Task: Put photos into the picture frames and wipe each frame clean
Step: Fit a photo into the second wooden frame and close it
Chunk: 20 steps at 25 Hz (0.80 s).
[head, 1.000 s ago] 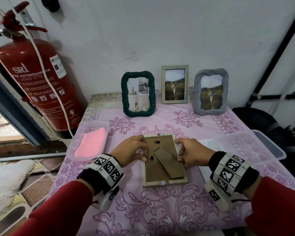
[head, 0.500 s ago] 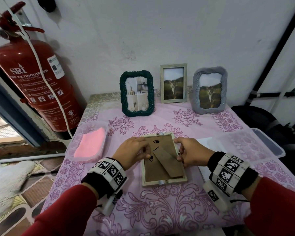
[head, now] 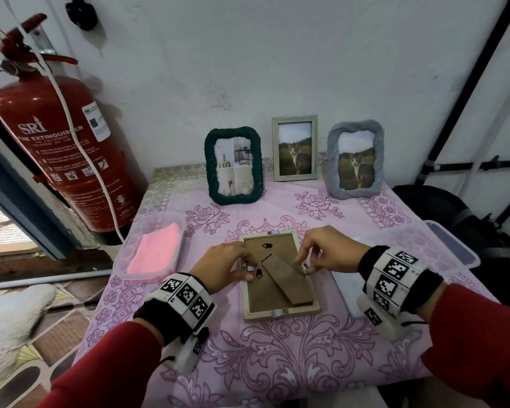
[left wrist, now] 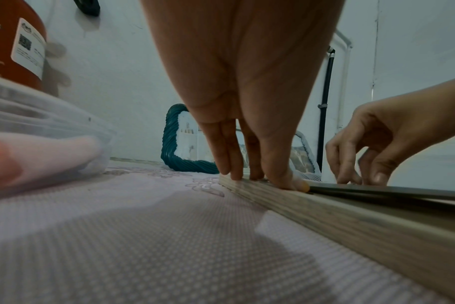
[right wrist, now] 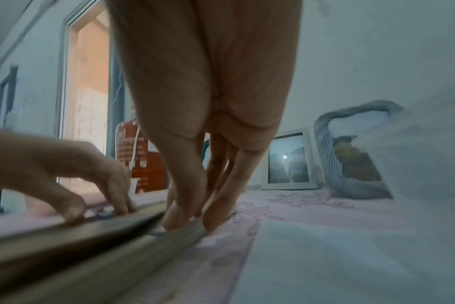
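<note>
Head view shows the frame (head: 280,278) lying face down at lower centre of the picture, its brown backing and folded stand upward. Since a second ago the right hand (head: 327,251) has lifted off the frame's right edge; now its fingers are bent, and its fingertips (right wrist: 179,218) work at a small tab on that edge. The left hand (head: 221,267) has stayed on the left edge, fingers (left wrist: 229,164) fairly straight and pressing down by the silver clip there. My guess is the backing is being fastened or unfastened; I cannot tell which.

Three standing frames (head: 295,148) with pictures line the wall at upper centre, well apart from the work. A tub holding a pink cloth (head: 155,251) sits near the frame on the left, at the surface's left edge; a clear bin (head: 451,245) and white sheets (head: 346,290) lie just right. The surface (head: 277,348) toward the bottom of the picture is open cloth, the only free room for turning the frame over.
</note>
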{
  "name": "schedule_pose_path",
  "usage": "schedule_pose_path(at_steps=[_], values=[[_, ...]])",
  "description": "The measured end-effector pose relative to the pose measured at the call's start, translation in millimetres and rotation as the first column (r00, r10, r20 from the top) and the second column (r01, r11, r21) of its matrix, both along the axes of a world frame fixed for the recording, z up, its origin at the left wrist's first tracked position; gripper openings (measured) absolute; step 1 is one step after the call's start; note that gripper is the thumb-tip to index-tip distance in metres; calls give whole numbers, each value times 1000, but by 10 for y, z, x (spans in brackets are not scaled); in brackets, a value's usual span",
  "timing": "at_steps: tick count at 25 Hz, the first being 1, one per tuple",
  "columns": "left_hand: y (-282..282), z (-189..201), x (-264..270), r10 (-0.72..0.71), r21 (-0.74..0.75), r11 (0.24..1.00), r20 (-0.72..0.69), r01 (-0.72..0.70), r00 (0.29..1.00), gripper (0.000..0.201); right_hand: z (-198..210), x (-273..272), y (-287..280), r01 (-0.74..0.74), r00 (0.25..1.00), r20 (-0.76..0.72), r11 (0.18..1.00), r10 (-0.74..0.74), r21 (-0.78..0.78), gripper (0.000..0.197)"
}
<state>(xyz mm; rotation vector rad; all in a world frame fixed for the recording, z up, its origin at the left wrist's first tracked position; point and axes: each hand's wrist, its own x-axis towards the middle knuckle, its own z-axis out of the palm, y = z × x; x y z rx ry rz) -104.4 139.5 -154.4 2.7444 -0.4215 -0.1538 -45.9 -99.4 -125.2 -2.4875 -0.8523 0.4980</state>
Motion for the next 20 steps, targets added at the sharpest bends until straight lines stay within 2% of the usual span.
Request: schedule_pose_path(at_steps=[3, 9, 14, 20], values=[[16, -15, -3, -1, -8, 1000, 3, 1, 1000, 31, 13, 57, 44, -98, 995, 26, 992, 101, -83, 22], [30, -23, 9, -2, -25, 1000, 9, 3, 1000, 29, 91, 92, 137, -283, 953, 45, 933, 299, -222, 28], [10, -30, 40, -13, 35, 999, 20, 12, 1000, 29, 115, 154, 194, -342, 935, -18, 887, 354, -311, 25], [3, -21, 55, -23, 37, 999, 26, 22, 999, 28, 60, 285, 274, -360, 933, -131, 848, 336, -390, 16]])
